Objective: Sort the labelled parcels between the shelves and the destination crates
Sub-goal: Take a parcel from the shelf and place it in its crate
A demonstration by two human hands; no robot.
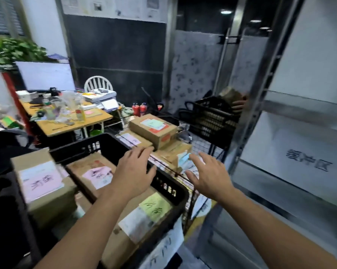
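I see left hand over the crate, right hand near the parcels; both spread, holding nothing.

the white shelf panel on the right carries three dark printed chinese characters, probably 缓冲区, though blurred. the left pink label on the outer parcel, and the second pink label and green label inside the black crate, each show handwritten characters too smeared to read.

Handwriting on the pink label is blurred, unreadable.
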